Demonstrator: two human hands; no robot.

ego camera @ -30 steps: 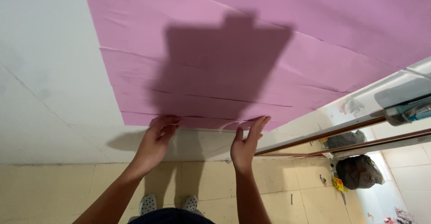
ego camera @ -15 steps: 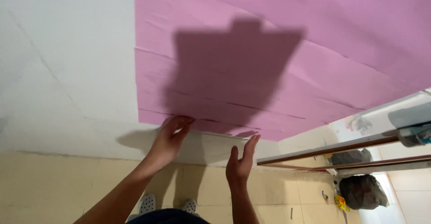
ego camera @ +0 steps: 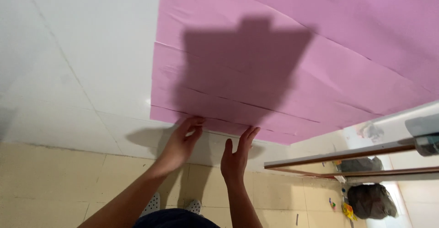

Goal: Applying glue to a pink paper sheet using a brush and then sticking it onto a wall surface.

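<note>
Hands work at the bottom edge of a pink sheet (ego camera: 292, 63) that lies flat against a white wall (ego camera: 82, 59), its creases running across it. The left hand (ego camera: 180, 141) reaches up with its fingers (ego camera: 195, 122) loosely curled onto the lower left part of the edge, touching it. The right hand (ego camera: 235, 157) stands upright just beside it, fingers (ego camera: 249, 134) straight and pressed together, tips at the same edge.

The step in hand looks like pressing or smoothing the lower border of the sheet onto the wall; the next move would call for flat, even pressure along that edge so no fresh fold is trapped.

A broad shadow (ego camera: 247, 68) of the person covers the middle of the sheet and darkens the creases there. Whether the edge is stuck down or loose under the fingers cannot be told. The sheet runs out of view at the top and right. Below, tiled floor (ego camera: 55, 187), two shoes (ego camera: 173, 205) and a dark bag (ego camera: 370, 200) show, partly cut off.
</note>
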